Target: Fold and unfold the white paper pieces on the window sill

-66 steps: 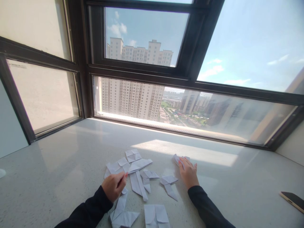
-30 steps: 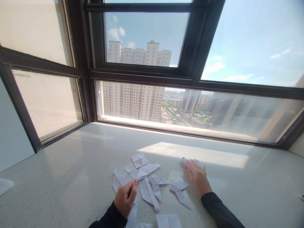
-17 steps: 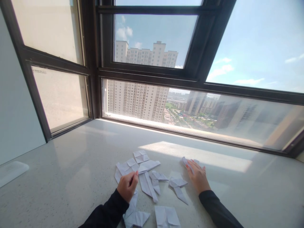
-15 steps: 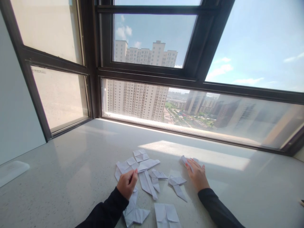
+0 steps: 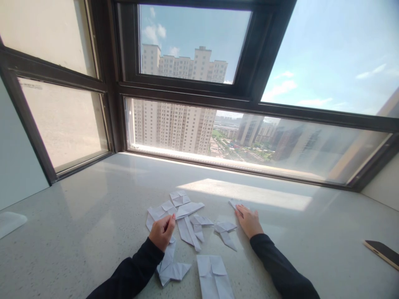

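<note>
My left hand [image 5: 162, 232] is curled into a loose fist beside a group of folded white paper pieces [image 5: 188, 209]. Its thumb points up near the end of one strip, and nothing shows between the fingers. My right hand [image 5: 247, 220] lies palm down with fingers stretched over a small folded paper [image 5: 231, 204], mostly hidden beneath them. Between the hands is a T-shaped folded paper [image 5: 226, 232]. Close to me lie a larger angular folded paper [image 5: 173, 265], partly behind my left wrist, and a rectangular folded paper [image 5: 214, 278] with creased flaps.
The pale speckled counter [image 5: 102, 232] reaches to a dark window frame [image 5: 187, 162]. A dark phone-like object [image 5: 383, 253] lies at the right edge. Part of a white translucent object [image 5: 11, 222] shows at the left edge. Sunlight falls across the counter's back.
The view has turned to the right, bringing more of the dark phone-like object into sight. My right hand covers more of its paper, with its fingers closer together. My left hand stays in its fist.
</note>
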A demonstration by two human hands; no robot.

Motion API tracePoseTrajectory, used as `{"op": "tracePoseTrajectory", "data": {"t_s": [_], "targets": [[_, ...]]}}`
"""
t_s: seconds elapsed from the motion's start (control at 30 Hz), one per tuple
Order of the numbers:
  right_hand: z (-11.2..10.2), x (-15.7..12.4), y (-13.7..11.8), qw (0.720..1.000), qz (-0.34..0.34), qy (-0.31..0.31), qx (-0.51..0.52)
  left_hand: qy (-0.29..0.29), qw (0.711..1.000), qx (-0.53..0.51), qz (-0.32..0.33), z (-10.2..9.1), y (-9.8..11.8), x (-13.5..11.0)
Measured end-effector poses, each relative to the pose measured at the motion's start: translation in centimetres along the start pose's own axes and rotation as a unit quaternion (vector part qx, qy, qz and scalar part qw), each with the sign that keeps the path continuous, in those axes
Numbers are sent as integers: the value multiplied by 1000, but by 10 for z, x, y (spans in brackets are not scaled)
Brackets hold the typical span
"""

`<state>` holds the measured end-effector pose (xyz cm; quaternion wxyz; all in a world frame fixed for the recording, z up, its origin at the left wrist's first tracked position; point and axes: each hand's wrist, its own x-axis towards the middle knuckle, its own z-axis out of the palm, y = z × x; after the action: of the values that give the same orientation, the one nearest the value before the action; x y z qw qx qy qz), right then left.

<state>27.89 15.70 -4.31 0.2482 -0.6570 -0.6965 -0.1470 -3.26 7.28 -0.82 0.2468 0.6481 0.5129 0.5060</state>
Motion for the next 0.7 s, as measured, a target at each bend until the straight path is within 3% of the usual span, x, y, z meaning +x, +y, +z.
{"op": "tracePoseTrajectory", "data": {"t_s": [0.13, 0.23, 0.33, 0.47, 0.7], "targets": [[-16, 6, -9, 999, -23, 47, 6, 8, 1000, -6, -3, 1, 0, -1], [-36, 7, -33, 991, -90, 83, 60, 12, 1000, -10, -6, 1, -1, -1], [-55, 1, -71, 978, -157, 13, 133, 24, 999, -43, -24, 1, 0, 1], [-68, -17, -115, 964, -196, -57, 170, 42, 992, -105, -57, 1, 1, 2], [-59, -34, -126, 961, -216, -63, 161, 46, 980, -166, -96, 1, -1, 3]]}}
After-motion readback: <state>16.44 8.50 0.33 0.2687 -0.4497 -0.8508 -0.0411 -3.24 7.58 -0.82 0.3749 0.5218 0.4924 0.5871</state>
